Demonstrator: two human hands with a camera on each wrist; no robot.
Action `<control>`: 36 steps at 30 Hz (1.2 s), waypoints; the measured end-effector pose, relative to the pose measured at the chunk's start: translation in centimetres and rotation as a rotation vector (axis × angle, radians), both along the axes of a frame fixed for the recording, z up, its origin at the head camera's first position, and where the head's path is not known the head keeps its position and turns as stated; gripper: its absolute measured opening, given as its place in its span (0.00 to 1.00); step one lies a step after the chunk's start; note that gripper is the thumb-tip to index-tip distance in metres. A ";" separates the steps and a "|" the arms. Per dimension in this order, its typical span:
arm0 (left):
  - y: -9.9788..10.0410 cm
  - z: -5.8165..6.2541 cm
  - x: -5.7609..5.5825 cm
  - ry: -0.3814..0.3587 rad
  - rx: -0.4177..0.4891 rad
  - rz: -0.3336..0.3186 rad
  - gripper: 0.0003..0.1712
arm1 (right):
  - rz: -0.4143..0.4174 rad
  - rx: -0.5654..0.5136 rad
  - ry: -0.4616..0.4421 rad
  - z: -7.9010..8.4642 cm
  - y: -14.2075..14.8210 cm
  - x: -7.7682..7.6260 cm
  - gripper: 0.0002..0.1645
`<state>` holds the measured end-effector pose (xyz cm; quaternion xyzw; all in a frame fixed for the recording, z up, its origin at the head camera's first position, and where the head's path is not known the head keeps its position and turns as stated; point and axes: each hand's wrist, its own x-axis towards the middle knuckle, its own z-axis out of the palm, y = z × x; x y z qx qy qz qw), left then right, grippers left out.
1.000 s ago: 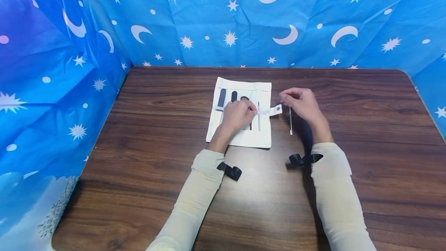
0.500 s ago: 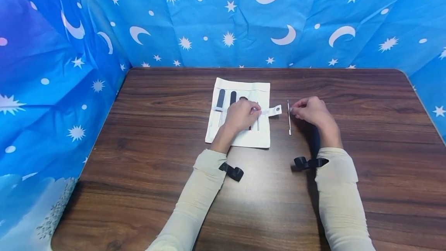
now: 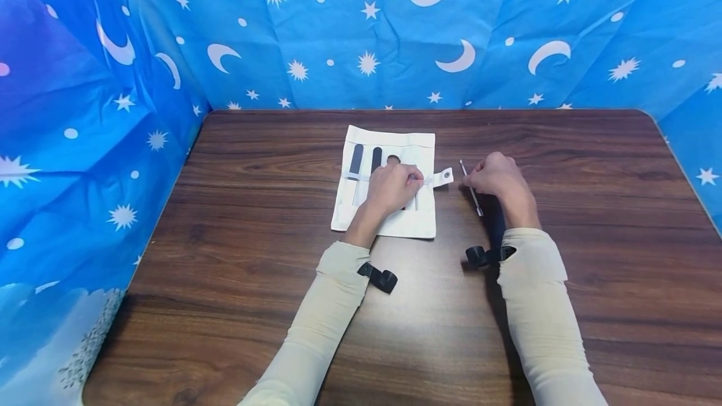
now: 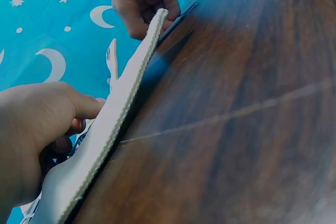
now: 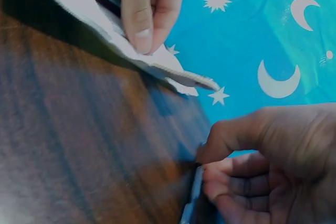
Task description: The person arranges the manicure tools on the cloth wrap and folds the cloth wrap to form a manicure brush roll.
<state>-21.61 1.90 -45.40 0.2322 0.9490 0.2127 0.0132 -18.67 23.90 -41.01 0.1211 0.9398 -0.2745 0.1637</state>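
Observation:
A white fabric pouch [image 3: 406,228] lies unfolded on the table, with slim tools in its pockets. Two dark nail files [image 3: 356,161] stand at its left. My left hand [image 3: 393,188] rests over the middle pockets, thumb and forefinger pinching the white strap [image 3: 444,177] whose snap end juts out past the right edge. Right of the pouch, my right hand [image 3: 499,179] pinches a thin metal cuticle pusher [image 3: 477,205] near its middle; it slants, far end to the left. In the right wrist view the cuticle pusher [image 5: 193,195] shows below the fingertips. My left hand hides part of the tools.
The wood-grain table [image 3: 254,205] runs back to a blue cloth [image 3: 338,30] with moons and stars. A black wrist mount [image 3: 379,277] is strapped to the left sleeve, another [image 3: 479,257] to the right.
My right hand let the cuticle pusher rest upright in view on the table, moved right and nearer, then took hold of it again; the cuticle pusher now slants. My left hand shifted slightly right.

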 end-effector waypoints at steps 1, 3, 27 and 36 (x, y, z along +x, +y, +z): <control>0.0 0.0 0.0 0.000 0.000 0.003 0.09 | -0.008 0.001 0.005 -0.1 0.0 0.0 0.16; -0.1 0.0 0.0 -0.001 0.003 0.002 0.09 | -0.027 0.004 0.012 -0.4 -0.1 0.1 0.16; 0.0 0.2 -0.1 -0.029 -0.028 0.012 0.09 | -0.073 -0.146 0.216 -2.1 1.2 -0.1 0.15; -0.1 0.2 -0.1 -0.052 0.009 0.014 0.07 | -0.150 -0.806 0.320 -2.2 1.3 -0.8 0.10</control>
